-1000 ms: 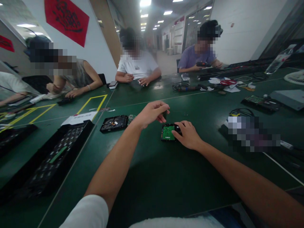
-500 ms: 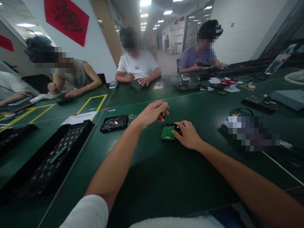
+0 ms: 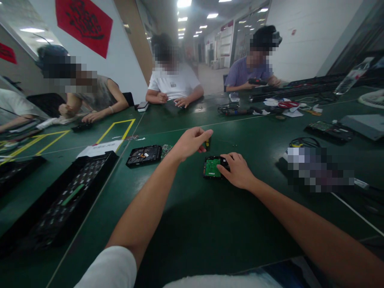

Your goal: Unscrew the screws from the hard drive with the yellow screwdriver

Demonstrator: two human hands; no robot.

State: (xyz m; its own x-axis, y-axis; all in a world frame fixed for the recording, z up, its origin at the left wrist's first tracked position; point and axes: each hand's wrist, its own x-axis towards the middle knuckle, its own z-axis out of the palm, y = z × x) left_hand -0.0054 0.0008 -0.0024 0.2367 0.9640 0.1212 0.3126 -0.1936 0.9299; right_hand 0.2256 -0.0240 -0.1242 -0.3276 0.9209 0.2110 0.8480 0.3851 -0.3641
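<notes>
A hard drive (image 3: 212, 167) with its green circuit board facing up lies on the green table in front of me. My right hand (image 3: 237, 170) holds its right side, thumb on the board and fingers over the far edge. Above the drive's far left corner, my left hand (image 3: 195, 141) is closed around a screwdriver (image 3: 208, 144) with a black and yellow handle. The fingers cover part of it, and its tip cannot be made out. Left of my left forearm lies a second hard drive (image 3: 144, 155), beside a loose green circuit board (image 3: 165, 150).
A long black tray (image 3: 99, 166) with small parts stands at left, a white paper (image 3: 103, 148) behind it. Cables (image 3: 304, 142), a blurred-out object (image 3: 318, 170) and another drive (image 3: 328, 130) lie at right. Several people sit across the table; a bottle (image 3: 354, 76) stands far right.
The screwdriver has turned slightly within my left hand, and the fingers have shifted a little. My right hand and the hard drive have stayed in place.
</notes>
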